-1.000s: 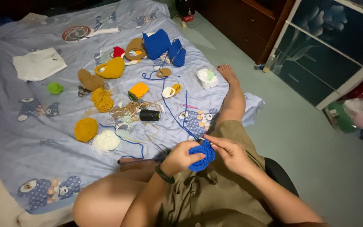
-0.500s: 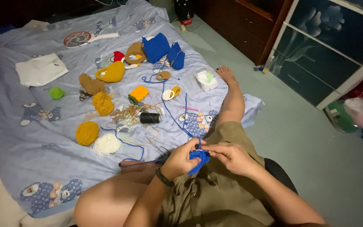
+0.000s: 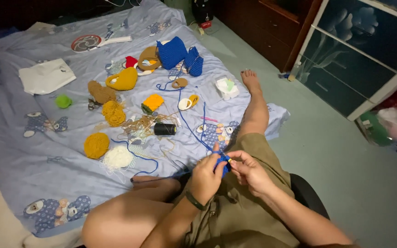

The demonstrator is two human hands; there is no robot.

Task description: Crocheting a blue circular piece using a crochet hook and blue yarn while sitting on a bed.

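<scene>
A person is sitting on the floor at the edge of a pale blue bedsheet (image 3: pixel 33 174), working a small blue crochet piece (image 3: pixel 222 164) over the lap. The left hand (image 3: pixel 206 177) is closing around the piece from the left, fingers curled over it, a dark band sitting at the wrist. The right hand (image 3: pixel 250 171) is pinching at the piece's right edge, thumb and forefinger meeting there; what may be a pale hook tip is showing between them, though it is too small to tell for sure. A strand of blue yarn (image 3: pixel 190 124) is running from the piece up across the sheet toward two blue knitted pouches (image 3: pixel 178 54). Lying on the sheet are a black thread spool (image 3: pixel 165 129), a mustard yarn ball (image 3: pixel 96 145) just beside a white yarn ball (image 3: pixel 117 157), a yellow crocheted shape (image 3: pixel 122 80), a small green ball (image 3: pixel 63 101) and a folded white cloth (image 3: pixel 47 76). The person's bare foot (image 3: pixel 251 80) is resting at the sheet's right edge, near a dark wooden cabinet (image 3: pixel 276 30).
</scene>
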